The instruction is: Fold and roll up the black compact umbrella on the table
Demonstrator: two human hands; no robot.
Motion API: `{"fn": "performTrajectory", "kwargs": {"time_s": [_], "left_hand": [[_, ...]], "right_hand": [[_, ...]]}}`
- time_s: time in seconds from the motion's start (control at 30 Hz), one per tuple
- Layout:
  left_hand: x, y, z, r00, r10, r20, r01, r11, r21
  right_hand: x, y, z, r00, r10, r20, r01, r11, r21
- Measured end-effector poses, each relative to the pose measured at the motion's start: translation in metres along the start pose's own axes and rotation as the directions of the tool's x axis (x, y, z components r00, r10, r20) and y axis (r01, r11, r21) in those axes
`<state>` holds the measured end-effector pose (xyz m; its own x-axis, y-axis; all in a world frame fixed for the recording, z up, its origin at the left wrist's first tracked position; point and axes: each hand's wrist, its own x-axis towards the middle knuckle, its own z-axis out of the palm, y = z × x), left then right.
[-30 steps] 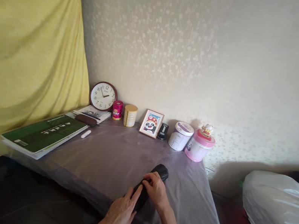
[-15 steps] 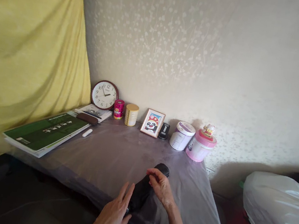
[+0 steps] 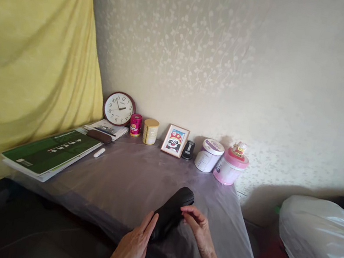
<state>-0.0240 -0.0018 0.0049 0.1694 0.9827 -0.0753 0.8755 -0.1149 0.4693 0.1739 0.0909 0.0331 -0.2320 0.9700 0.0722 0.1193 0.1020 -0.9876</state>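
A black folded umbrella (image 3: 174,211), long and soft-looking, lies slantwise over the front part of the covered table, its rounded far end pointing up and right. Along its lower left side, my left hand (image 3: 136,244) is closed on the near end, fingers stretched along the fabric; the thumb is hidden. At the right edge of the umbrella, my right hand (image 3: 199,230) has thumb and fingertips pinched together, close against the fabric. What small piece they pinch, if any, is too small to make out.
Along the wall stand a clock (image 3: 119,108), a pink can (image 3: 135,125), a yellow-lidded tin (image 3: 150,132), a panda picture frame (image 3: 175,141), a black stand (image 3: 188,150), a white tub (image 3: 209,156) and a pink tub (image 3: 230,167). A green book (image 3: 52,151) lies left.
My right hand has shifted right and slightly down, from over the umbrella to its right edge. My left hand has moved slightly, and more of the umbrella's upper surface shows.
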Motion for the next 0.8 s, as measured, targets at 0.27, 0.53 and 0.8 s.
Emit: {"fn": "performTrajectory", "kwargs": {"time_s": [0.27,0.53,0.8], "left_hand": [[0.008,-0.016,-0.005,0.996,0.027,-0.084,-0.048,0.964,-0.263],[0.010,-0.040,-0.021,0.968,-0.175,-0.180,0.096,0.920,-0.379],[0.016,-0.045,-0.026,0.990,-0.091,-0.110,0.107,0.982,0.153]], "right_hand": [[-0.017,0.044,-0.051,0.928,0.085,-0.364,-0.099,0.995,-0.022],[-0.021,0.071,-0.061,0.933,0.059,-0.356,-0.129,0.976,-0.177],[-0.020,0.078,-0.058,0.932,0.001,-0.363,-0.099,0.963,-0.250]]}}
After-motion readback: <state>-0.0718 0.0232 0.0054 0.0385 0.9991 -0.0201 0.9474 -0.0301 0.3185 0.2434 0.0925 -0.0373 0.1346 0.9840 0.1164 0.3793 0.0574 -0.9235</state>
